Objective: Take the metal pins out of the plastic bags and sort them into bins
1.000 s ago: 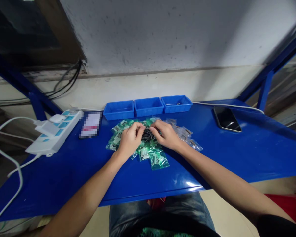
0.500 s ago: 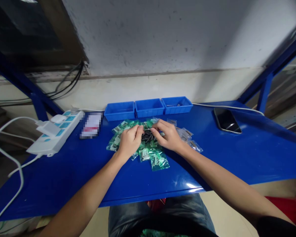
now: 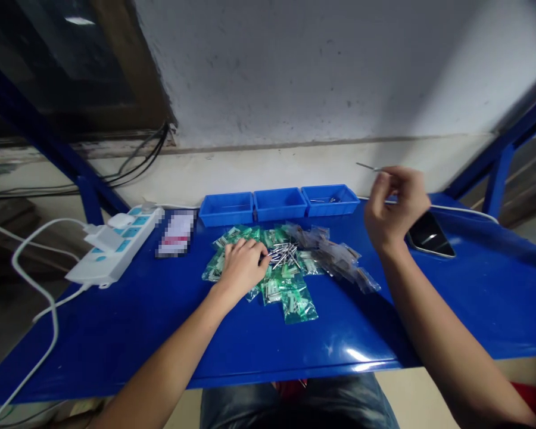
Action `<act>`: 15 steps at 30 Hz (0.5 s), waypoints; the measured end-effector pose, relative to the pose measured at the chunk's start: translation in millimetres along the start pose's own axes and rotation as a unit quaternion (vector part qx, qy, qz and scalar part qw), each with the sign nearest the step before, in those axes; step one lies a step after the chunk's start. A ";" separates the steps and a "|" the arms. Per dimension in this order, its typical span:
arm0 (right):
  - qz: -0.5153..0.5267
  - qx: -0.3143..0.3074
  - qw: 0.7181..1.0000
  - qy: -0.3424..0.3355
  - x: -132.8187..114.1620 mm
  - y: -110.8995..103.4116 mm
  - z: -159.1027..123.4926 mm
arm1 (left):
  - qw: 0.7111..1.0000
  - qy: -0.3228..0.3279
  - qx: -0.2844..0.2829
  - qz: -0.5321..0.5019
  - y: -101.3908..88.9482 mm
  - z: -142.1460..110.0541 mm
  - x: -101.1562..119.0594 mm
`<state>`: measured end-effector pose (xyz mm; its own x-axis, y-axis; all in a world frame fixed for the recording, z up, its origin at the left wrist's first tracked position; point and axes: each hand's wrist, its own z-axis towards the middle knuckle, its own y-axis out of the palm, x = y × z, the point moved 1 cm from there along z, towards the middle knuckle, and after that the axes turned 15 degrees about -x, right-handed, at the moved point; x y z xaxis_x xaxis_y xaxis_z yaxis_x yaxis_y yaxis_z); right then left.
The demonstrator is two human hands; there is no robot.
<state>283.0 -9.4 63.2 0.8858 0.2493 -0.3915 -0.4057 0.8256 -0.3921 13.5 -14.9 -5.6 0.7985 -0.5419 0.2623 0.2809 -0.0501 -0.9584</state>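
My right hand [image 3: 397, 205] is raised above the table's right side, closed in a pinch on a thin metal pin [image 3: 366, 167] that points out to the left. My left hand [image 3: 245, 264] rests at the left edge of a heap of metal pins [image 3: 284, 255]. Its fingers are curled down, and whatever they grip is hidden. Green-tinted plastic bags [image 3: 298, 302] with small pale and metal pieces lie under and around the heap. To its right is a cluster of clear plastic bags [image 3: 339, 256] with brownish contents.
Three blue bins [image 3: 279, 205] stand in a row at the back; the right one holds a few small metal pieces. A white power strip [image 3: 116, 247] with plugs and cables lies left, near a blurred card [image 3: 176, 233]. A phone [image 3: 430, 235] lies beyond my right forearm on the blue table [image 3: 152, 333].
My right hand has left the heap, moving up and to the right with a pin. My left hand stays at the heap, now turned palm down. The pins are more exposed.
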 end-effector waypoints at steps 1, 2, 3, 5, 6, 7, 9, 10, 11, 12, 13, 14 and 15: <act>-0.011 -0.053 0.998 0.017 5.5 5.9 -0.9 | 1.000 -0.002 -0.004 0.000 -0.6 -0.2 1.4; -0.019 -0.114 0.993 0.032 10.5 11.9 -3.8 | 1.000 -0.004 -0.010 -0.002 -1.4 -0.2 2.8; -0.024 -0.166 0.985 0.048 14.5 17.5 -8.6 | 1.000 -0.005 -0.016 -0.006 -2.0 -0.2 4.0; -0.021 -0.247 0.966 0.070 17.3 26.1 -21.7 | 0.999 -0.007 -0.027 -0.017 -3.0 0.2 5.7; -0.010 -0.277 0.958 0.071 15.4 29.0 -29.0 | 0.999 -0.006 -0.030 -0.024 -3.2 0.6 6.2; 0.006 -0.301 0.951 0.064 11.1 31.3 -36.1 | 0.999 -0.002 -0.032 -0.033 -3.2 1.0 6.5; 0.049 -0.345 0.937 0.031 -3.4 34.7 -48.4 | 0.998 0.013 -0.027 -0.055 -3.2 2.0 6.8; 0.068 -0.375 0.924 0.004 -12.5 36.3 -53.6 | 0.997 0.023 -0.020 -0.067 -3.4 2.4 6.9; 0.084 -0.406 0.910 -0.025 -21.9 37.8 -58.2 | 0.996 0.033 -0.012 -0.078 -3.6 2.9 6.9; 0.099 -0.435 0.893 -0.057 -31.0 39.1 -62.3 | 0.995 0.043 -0.002 -0.089 -4.0 3.2 7.0; 0.113 -0.457 0.878 -0.086 -39.2 40.1 -66.0 | 0.994 0.051 0.008 -0.098 -4.5 3.4 7.0; 0.124 -0.473 0.865 -0.112 -46.0 41.0 -69.3 | 0.993 0.058 0.017 -0.105 -5.0 3.5 7.1; 0.130 -0.486 0.854 -0.133 -51.3 41.7 -72.3 | 0.991 0.063 0.025 -0.112 -5.5 3.4 7.2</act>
<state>204.3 -24.4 6.8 0.7041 0.5738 -0.4184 -0.4777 -0.0533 -0.8769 19.6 -15.7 2.0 0.6417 -0.6221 0.4485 0.4713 -0.1415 -0.8705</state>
